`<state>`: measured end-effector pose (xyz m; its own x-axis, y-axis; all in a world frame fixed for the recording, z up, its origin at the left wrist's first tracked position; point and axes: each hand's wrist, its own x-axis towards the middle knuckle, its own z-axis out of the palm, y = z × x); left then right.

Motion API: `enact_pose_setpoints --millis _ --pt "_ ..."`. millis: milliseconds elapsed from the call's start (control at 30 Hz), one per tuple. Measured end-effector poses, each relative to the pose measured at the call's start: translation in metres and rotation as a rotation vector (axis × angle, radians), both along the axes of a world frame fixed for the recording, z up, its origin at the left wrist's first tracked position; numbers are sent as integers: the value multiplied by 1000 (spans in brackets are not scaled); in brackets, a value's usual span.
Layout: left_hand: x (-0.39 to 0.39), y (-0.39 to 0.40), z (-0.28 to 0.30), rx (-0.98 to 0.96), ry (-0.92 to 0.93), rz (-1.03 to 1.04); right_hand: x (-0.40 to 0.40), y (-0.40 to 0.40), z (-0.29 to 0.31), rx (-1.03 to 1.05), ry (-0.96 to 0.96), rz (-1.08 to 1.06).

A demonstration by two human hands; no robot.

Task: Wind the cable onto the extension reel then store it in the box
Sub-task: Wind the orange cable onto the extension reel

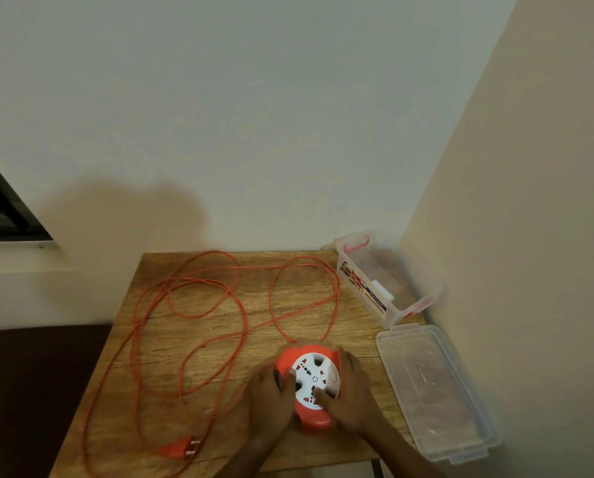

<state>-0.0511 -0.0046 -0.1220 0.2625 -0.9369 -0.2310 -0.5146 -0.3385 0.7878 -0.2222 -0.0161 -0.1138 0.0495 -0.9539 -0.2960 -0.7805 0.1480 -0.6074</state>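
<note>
An orange extension reel (312, 419) with a white socket face lies on the wooden table (226, 322) near its front edge. My left hand (269, 391) grips the reel's left side, fingers curled onto the white face. My right hand (352, 391) grips the right side, thumb on the face. The orange cable (199, 305) sprawls in loose loops over the table's left and back. Its orange plug (180, 448) lies at the front left. A clear plastic box (385, 281) with red latches stands open at the back right corner.
The box's clear lid (433, 388) lies flat at the table's right edge, just right of the reel. Walls close in behind and to the right. A dark surface (30, 391) sits lower on the left, and a dark window frame (2, 208) is at far left.
</note>
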Motion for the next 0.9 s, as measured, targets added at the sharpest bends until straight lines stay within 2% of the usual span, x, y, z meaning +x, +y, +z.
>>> enact_pose_setpoints --millis 167,300,367,600,767,900 --pt "21 -21 26 20 274 99 17 -8 13 -101 -111 -16" --pt "30 -44 46 -7 602 210 29 -20 31 -176 -183 26" --pt "35 -59 59 -17 678 238 32 -28 44 -211 -186 60" --pt "63 -99 115 -150 734 130 49 -54 100 -420 -110 198" --pt "82 -117 151 -229 660 71 68 -72 129 -711 159 445" --pt "97 -124 167 -291 549 2 84 -88 149 -693 338 572"
